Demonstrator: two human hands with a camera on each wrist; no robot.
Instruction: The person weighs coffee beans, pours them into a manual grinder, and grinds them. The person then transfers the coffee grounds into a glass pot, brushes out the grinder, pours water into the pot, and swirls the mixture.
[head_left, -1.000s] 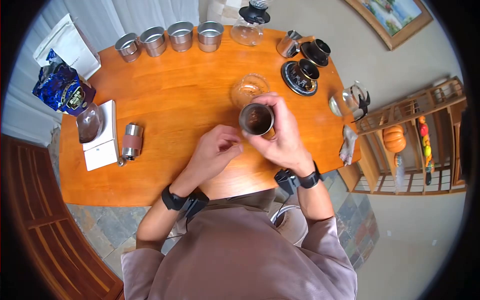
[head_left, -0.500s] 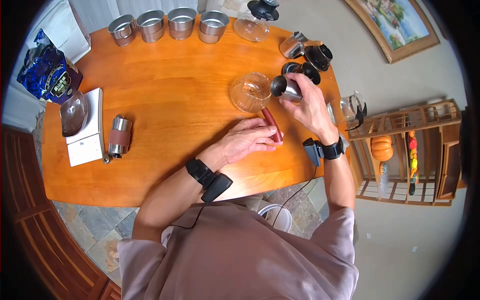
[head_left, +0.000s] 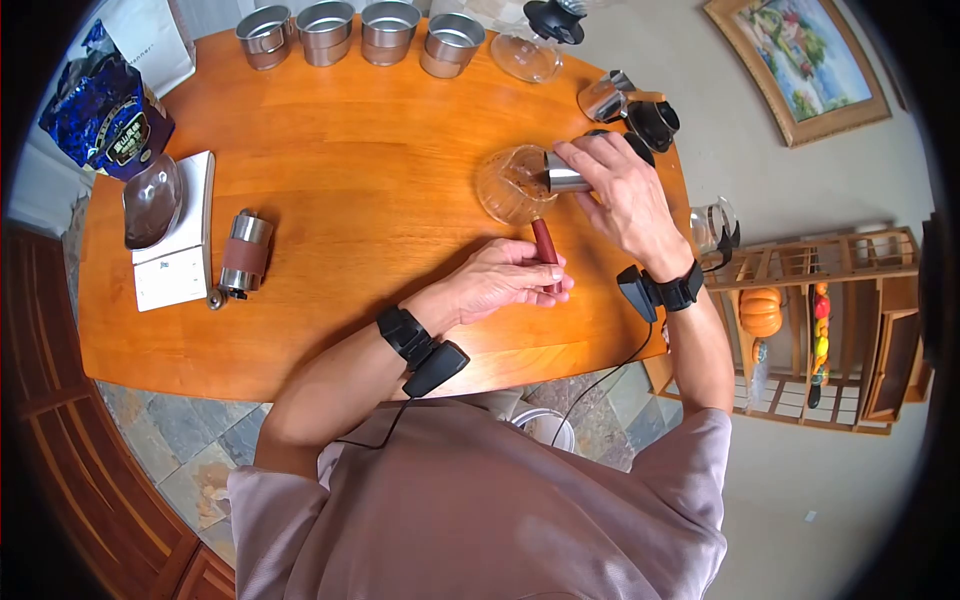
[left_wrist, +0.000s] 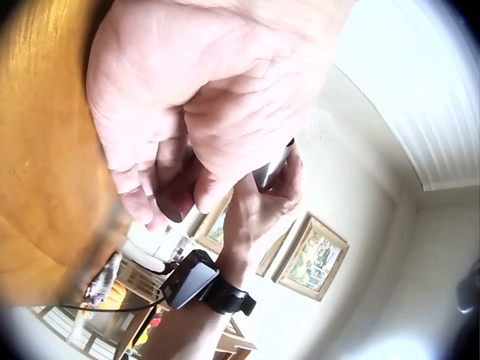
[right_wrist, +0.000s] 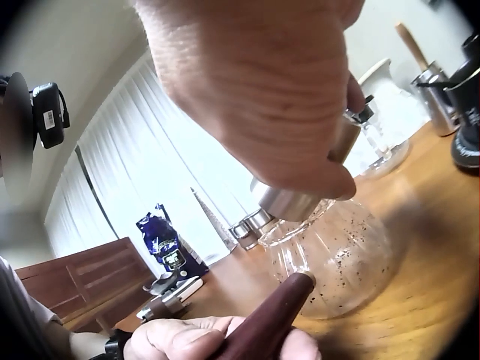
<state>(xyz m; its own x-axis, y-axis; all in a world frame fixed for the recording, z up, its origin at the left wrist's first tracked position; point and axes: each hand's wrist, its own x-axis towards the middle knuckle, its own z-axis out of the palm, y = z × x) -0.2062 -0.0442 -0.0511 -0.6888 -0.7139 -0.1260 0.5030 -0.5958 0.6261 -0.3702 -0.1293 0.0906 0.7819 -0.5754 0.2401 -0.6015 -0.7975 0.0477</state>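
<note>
My left hand pinches the dark red handle of a clear ribbed glass vessel, which has dark specks on its inner wall in the right wrist view. In my right hand is a small steel cup, gripped and tipped on its side with its mouth at the glass rim. The left wrist view shows the handle's end between thumb and fingers. Whether anything falls from the cup cannot be told.
Several steel cups line the far edge. A steel grinder, a white scale and a blue bag are at the left. Black cups, a steel pitcher and a glass pot stand right.
The steel cup was upright near the left hand, then moved right and tipped, and is now at the glass rim. My left hand took the red handle.
</note>
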